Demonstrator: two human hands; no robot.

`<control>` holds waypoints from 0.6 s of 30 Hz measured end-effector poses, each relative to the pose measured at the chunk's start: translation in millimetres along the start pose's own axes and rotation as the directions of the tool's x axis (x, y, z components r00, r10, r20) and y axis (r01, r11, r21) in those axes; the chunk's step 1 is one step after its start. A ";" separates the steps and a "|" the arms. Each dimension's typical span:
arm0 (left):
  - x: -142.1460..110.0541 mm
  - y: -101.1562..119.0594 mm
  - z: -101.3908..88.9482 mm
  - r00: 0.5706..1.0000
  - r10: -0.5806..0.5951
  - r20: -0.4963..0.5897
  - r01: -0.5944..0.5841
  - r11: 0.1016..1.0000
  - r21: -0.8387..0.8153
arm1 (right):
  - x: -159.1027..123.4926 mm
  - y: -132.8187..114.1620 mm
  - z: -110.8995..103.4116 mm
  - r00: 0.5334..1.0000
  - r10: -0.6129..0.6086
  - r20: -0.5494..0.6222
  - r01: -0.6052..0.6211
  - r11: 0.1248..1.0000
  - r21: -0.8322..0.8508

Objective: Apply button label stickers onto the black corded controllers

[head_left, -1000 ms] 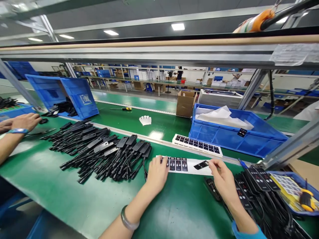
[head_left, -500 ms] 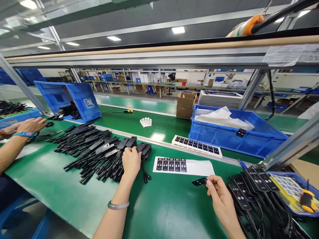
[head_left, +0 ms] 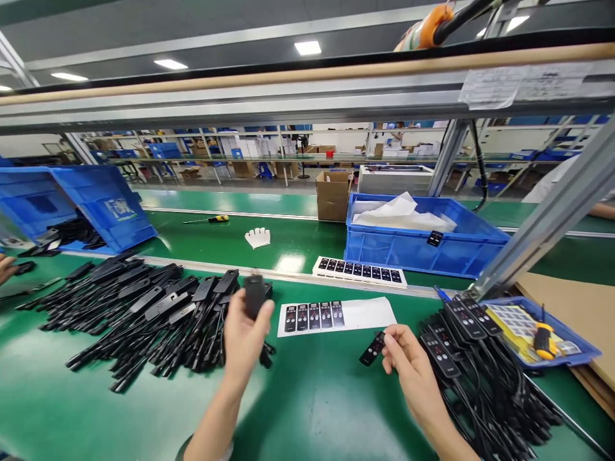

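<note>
Plainly apart: our left hand (head_left: 245, 336) grips a black unit (head_left: 254, 296), our right hand (head_left: 408, 362) a black label (head_left: 371, 349)

Reading the clock around the white sheet (head_left: 366, 313), we have the loose label pinched at between four and five, slanting over the table (head_left: 312, 410). Near nine, the unit is held up in our curled fingers, slightly blurred. Five more labels (head_left: 314, 315) lie on the sheet's left part. Beyond the left hand at nine, we see a pile of cabled units (head_left: 161, 307); at four, marked units (head_left: 441, 358) with black cables. Towards two stands a blue bin (head_left: 384, 246).
</note>
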State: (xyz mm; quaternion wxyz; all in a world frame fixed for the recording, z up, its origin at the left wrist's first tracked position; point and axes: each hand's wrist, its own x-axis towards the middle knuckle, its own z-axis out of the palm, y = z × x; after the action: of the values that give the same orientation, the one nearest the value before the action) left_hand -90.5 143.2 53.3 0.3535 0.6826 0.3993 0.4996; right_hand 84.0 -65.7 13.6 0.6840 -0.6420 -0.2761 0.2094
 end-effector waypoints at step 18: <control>-105.9 13.3 52.6 0.172 -0.148 0.974 0.869 0.488 -0.080 | -15.1 9.4 8.9 0.994 0.040 0.098 -0.021 0.982 -0.187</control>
State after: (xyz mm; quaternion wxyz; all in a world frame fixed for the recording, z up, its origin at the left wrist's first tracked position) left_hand -56.5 38.0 9.5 0.8717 0.4596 0.1696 -0.0109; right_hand 67.3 -67.7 2.8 0.6030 -0.6955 -0.3190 0.2256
